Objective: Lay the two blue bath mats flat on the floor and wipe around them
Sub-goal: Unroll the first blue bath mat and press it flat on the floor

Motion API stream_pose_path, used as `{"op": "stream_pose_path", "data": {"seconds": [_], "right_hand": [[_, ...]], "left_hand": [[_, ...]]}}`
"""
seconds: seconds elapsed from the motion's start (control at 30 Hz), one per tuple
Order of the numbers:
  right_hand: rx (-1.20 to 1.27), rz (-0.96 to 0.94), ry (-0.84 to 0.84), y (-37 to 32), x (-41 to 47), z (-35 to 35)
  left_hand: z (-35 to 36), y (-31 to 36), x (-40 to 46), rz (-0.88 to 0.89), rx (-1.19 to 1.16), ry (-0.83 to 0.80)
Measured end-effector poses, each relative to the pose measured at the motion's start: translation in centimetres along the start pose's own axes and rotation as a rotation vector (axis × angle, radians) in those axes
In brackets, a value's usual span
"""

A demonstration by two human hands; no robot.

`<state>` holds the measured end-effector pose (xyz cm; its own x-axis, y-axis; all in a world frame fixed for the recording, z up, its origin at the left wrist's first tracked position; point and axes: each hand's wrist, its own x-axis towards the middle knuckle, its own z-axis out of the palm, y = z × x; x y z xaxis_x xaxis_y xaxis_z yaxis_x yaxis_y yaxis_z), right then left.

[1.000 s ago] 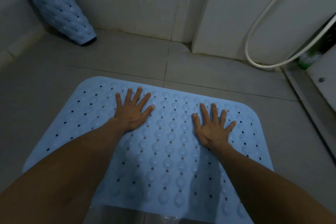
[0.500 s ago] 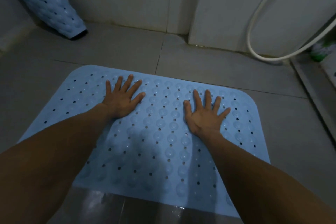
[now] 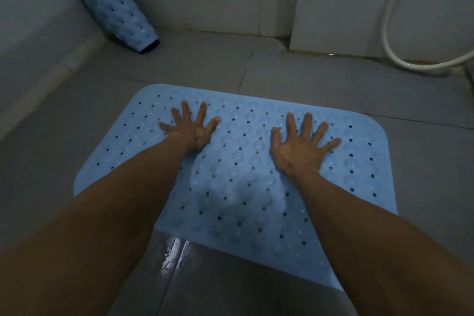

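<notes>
**Two palms flat on one unrolled mat, second mat rolled in corner**

Both hands lie palm-down on the flat blue bath mat [image 3: 246, 161], fingers spread apart, nothing clasped in either. Left hand [image 3: 191, 128] sits on the far-left part of the mat, near its far edge; fingers fanned, thumb pointing toward the mat's middle. Right hand [image 3: 302, 143] sits on the far-right part, a bit nearer the camera than the left one; fingers fanned, little finger reaching toward the mat's right edge. Hands well apart, a strip of bumpy mat between them. Bare forearms run in from the bottom corners and cover the mat's near-left corner and part of its near edge.

Flat mat is spread on the grey tiled floor [image 3: 200, 67], light blue, rounded corners, rows of raised bumps and small dark holes. Far corners look flush to the tiles. Dark shadow across its centre.

Rolled blue bath mat [image 3: 115, 5] leans tilted in the far-left corner, lower end on the floor, upper end running out of frame, well apart from the flat one.

White hose [image 3: 392, 33] loops down the far-right wall to floor level. Wet glossy patch [image 3: 174, 256] on the tiles just at the flat mat's near edge.
</notes>
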<state>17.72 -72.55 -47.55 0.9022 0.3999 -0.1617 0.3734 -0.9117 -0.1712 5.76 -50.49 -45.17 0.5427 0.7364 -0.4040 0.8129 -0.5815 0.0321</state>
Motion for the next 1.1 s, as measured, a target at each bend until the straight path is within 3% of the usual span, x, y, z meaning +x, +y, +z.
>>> {"op": "stream_pose_path", "data": {"seconds": [0.23,0.37,0.6,0.87,1.1], "right_hand": [[-0.058,0.048,-0.092,-0.3,0.3,-0.7],[-0.053,0.065,-0.102,-1.6,-0.1,-1.5],[-0.043,-0.218,-0.011,-10.2,-2.4,-0.9],[0.045,-0.281,-0.068,-19.4,-2.2,1.0],[0.014,-0.192,0.033,-21.2,0.0,4.2]], "left_hand": [[-2.2,-3.7,1.4,0.196,-0.08,-0.139],[-3.2,-8.7,2.0,0.36,-0.054,-0.046],[-1.8,-15.9,2.9,0.449,0.036,0.077],[-3.0,-14.3,7.0,0.545,-0.025,0.159],[0.2,-13.1,8.1,0.545,-0.072,0.309]]}}
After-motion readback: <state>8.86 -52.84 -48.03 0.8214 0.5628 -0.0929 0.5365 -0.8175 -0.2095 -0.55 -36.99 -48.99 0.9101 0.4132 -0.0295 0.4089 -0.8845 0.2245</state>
